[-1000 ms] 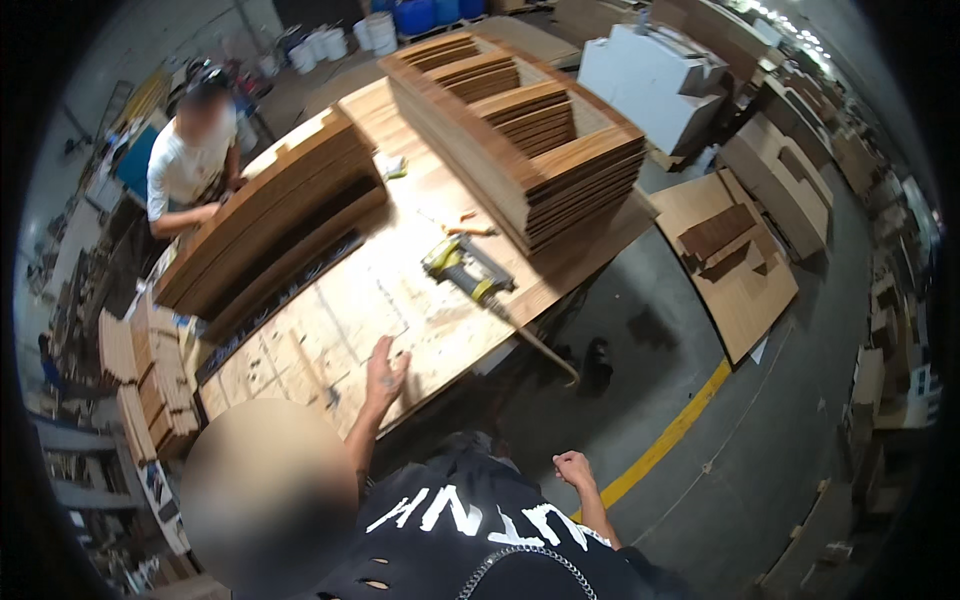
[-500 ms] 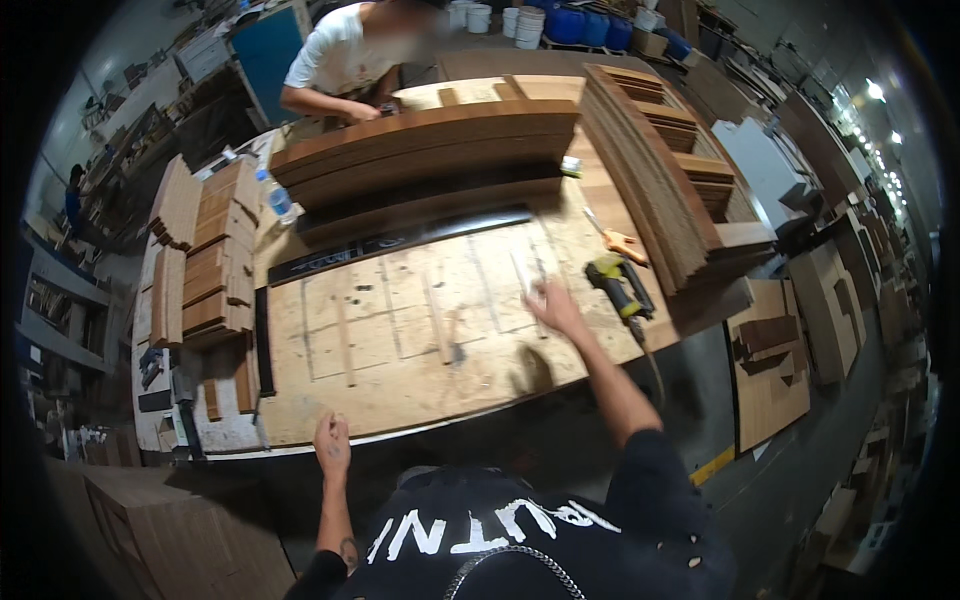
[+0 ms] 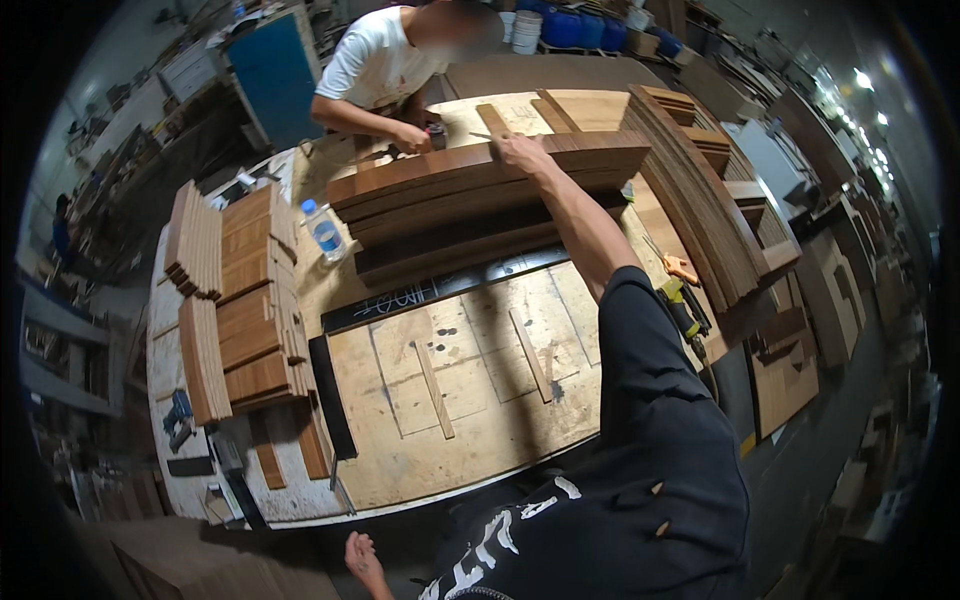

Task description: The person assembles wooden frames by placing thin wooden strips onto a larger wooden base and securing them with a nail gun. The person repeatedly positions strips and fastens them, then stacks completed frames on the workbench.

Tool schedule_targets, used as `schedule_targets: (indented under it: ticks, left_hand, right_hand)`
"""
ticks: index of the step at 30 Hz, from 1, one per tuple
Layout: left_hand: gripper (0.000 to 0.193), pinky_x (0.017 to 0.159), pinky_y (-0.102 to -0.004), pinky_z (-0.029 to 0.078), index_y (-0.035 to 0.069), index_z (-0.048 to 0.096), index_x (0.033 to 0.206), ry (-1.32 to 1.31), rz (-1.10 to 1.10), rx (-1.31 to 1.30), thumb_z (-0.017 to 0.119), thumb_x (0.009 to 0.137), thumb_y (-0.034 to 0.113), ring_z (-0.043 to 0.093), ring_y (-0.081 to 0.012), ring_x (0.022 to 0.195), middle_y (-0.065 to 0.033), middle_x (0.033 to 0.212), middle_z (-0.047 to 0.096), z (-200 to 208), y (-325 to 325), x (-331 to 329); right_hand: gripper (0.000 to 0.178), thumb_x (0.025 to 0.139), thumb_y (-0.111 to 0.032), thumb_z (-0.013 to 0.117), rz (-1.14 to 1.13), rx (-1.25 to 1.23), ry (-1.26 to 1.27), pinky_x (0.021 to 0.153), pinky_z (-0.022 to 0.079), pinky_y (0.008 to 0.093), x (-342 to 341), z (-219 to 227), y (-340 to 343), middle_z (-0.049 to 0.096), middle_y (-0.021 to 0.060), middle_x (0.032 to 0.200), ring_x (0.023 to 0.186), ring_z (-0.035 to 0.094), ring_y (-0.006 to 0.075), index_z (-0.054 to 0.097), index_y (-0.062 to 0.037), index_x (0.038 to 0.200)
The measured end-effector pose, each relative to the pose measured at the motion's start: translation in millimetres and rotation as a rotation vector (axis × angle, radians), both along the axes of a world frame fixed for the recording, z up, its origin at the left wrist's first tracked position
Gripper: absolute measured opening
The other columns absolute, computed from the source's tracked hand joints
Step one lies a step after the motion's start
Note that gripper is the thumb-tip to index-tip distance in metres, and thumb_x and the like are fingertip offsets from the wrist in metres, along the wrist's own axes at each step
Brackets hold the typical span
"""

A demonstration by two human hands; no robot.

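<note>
R hand is right on the curved board stack: the dark-brown pile sits toward the far side of the workbench, long axis running roughly L–R, climbing a bit to the R in view. R hand's at the top edge, past the middle, fingers bent over it; far-side fingertips are hidden, so can't say if it's a firm grip or just contact. L hand is way back, low by the near edge, fingers loosely curled, nothing visible in it. So R's touching, L's well apart, pile straight ahead of L and a touch R.

Btwn L and the pile: two thin wood strips lying lengthwise away from the body, then a long black strip along the pile's near side. R arm reaches over the bench's R part, clear of those.

L of the pile, just beside: water bottle, then stacked wood pieces. R side: big frame stack close to the pile's R end, w/ orange-handled pliers and a yellow-green power tool near the R sleeve.

Main obstacle, imo: co-worker's hand just behind the pile, L of R hand, next to a small dark-and-red item, partly hidden.
</note>
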State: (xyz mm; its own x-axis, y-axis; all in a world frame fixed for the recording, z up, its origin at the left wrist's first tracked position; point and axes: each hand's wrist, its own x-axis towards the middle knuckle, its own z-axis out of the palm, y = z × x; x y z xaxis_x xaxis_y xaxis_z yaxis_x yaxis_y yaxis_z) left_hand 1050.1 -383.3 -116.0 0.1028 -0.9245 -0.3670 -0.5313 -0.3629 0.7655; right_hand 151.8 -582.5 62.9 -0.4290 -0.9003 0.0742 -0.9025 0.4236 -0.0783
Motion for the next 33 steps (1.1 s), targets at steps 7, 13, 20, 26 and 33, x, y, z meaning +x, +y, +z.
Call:
schedule_targets:
  ticks: [7,13,20,26,33]
  left_hand:
    - [0.037,0.074,-0.0291,0.056,-0.006,0.06,0.133,0.038,-0.062,0.032,0.059,0.102,0.015,0.071,-0.019,0.089,-0.0134,0.105,0.074,-23,30,-50]
    - [0.037,0.076,-0.0296,0.053,-0.006,0.064,0.125,0.189,-0.154,0.109,0.062,0.102,0.023,0.07,-0.0235,0.089,-0.0178,0.105,0.074,1,36,-131]
    - [0.041,0.084,-0.0327,0.056,-0.006,0.063,0.127,-0.173,-0.273,-0.106,0.068,0.1,0.024,0.071,-0.0212,0.092,-0.0203,0.105,0.074,87,32,-212]
    - [0.038,0.079,-0.0297,0.056,-0.006,0.063,0.128,-0.183,-0.256,-0.09,0.068,0.099,0.017,0.07,-0.0165,0.088,-0.0163,0.103,0.075,100,55,-221]
    - [0.039,0.078,-0.03,0.053,-0.005,0.065,0.125,-0.27,-0.274,-0.125,0.07,0.098,0.023,0.063,-0.0142,0.084,-0.0114,0.094,0.071,100,76,-237]
  right_hand:
    - [0.054,0.095,-0.017,0.063,0.157,0.205,0.2,0.095,0.047,0.0612,44,53,33,0.06,0.0222,0.124,0.115,0.06,0.0356,0.053,-0.0272,0.147]
    - [0.086,0.083,-0.042,0.079,0.74,-0.072,-0.037,0.082,0.052,0.0443,153,-7,140,0.055,0.0195,0.112,0.101,0.055,0.0349,0.041,-0.0155,0.156]
    - [0.062,0.093,-0.005,0.053,0.733,0.088,-0.186,0.085,0.056,0.0485,182,-125,190,0.057,0.0246,0.114,0.108,0.059,0.038,0.043,-0.0129,0.154]
    - [0.061,0.084,-0.027,0.076,0.635,-0.007,-0.16,0.093,0.044,0.0475,189,-155,147,0.058,0.0189,0.117,0.115,0.053,0.0338,0.058,-0.0136,0.141]
    - [0.051,0.084,-0.024,0.069,0.466,-0.213,-0.241,0.102,0.039,0.0553,164,-200,149,0.057,0.0159,0.117,0.117,0.054,0.0357,0.062,-0.0117,0.133]
